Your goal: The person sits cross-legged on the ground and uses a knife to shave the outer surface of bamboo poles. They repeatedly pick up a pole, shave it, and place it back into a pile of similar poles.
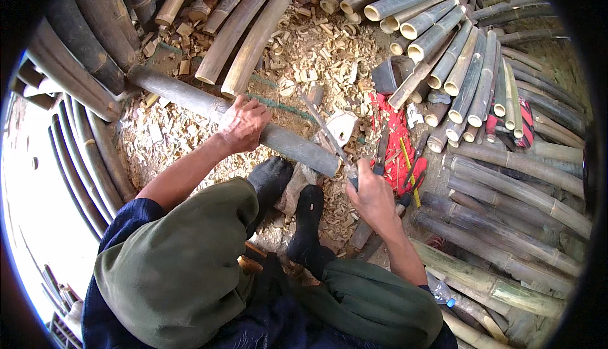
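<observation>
Bamboo pole (297,147), apparently being trimmed, I'd next steady, left hand (244,124) curling fingers round it, right hand (372,196) clenching a bladed tool (328,132).

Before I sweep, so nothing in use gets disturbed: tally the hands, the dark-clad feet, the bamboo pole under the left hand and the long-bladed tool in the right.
Left hand and right hand: 2
Dark-clad feet: 2
Held bamboo pole: 1
Long-bladed tool: 1
Total: 6
</observation>
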Tool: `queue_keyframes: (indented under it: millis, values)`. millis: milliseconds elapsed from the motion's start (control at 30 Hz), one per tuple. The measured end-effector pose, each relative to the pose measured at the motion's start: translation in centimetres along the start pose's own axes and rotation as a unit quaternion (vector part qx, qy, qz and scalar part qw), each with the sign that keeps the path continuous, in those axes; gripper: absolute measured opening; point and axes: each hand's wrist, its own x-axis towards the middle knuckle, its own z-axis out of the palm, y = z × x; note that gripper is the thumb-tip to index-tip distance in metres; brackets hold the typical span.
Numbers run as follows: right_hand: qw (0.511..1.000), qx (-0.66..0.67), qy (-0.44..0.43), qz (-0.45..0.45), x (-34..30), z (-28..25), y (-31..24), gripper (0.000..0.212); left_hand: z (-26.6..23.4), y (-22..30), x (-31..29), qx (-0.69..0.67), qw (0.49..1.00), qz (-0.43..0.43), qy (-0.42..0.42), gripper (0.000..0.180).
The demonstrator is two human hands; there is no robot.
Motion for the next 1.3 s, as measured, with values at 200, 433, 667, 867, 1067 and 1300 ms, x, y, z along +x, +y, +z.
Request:
queue_keyframes:
  millis: [200,433,667,867,1067,1300]
  values:
    - [0.991,0.072,0.110,-0.029,-0.6,3.0,1.3,0.035,1.1,-0.1,-0.7,-0.004,0.992,0.011,0.125,0.033]
    - [0.999,0.009,-0.004,0.050,0.3,0.4,-0.5,0.034,0.7,-0.3,-0.3,-0.006,0.991,0.018,0.134,0.028]
    - [0.999,0.004,0.039,0.002,0.3,4.8,3.6,0.036,1.0,0.5,-1.0,0.006,0.986,0.014,0.167,0.030]
    - [0.998,-0.009,0.048,-0.034,1.2,0.3,0.1,0.035,2.2,0.1,-1.5,0.006,0.981,0.015,0.195,0.033]
    - [0.975,0.082,0.189,-0.086,-0.5,3.5,1.7,0.034,2.2,0.6,-1.7,0.032,0.984,0.005,0.178,0.035]
    - [1.000,0.001,0.023,0.016,1.0,0.5,0.9,0.033,-1.1,-0.2,0.5,0.000,0.996,-0.013,-0.088,0.072]
